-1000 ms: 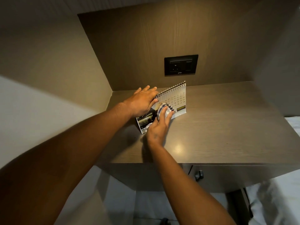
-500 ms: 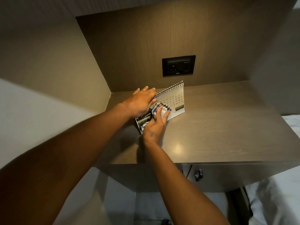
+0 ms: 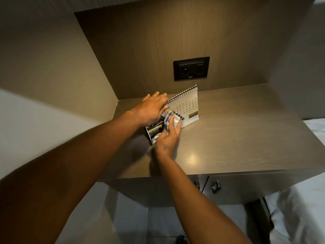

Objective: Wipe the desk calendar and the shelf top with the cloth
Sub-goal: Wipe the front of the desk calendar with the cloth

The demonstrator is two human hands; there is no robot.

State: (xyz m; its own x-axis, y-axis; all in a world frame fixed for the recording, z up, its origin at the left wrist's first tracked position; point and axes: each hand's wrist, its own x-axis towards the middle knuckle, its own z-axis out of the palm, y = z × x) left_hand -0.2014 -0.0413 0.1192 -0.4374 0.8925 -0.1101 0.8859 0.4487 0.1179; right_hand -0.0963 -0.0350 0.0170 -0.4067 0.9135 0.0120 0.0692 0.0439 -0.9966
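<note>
The shelf top (image 3: pixel 237 138) lay bare from the desk calendar (image 3: pixel 190 106) to its right edge and front edge. The calendar stood near the back left corner, hemmed by the left wall (image 3: pixel 73 71) and the back panel (image 3: pixel 158 50) carrying a socket plate (image 3: pixel 191 68).

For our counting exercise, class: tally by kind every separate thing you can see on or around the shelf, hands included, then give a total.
Hands: 2, left hand and right hand
White spiral-bound desk calendar: 1
Checked blue-and-white cloth: 1
Black wall socket plate: 1
Dark metal cabinet knobs: 2, one and another, partly hidden
Brown wooden shelf top: 1
Total: 8
</note>
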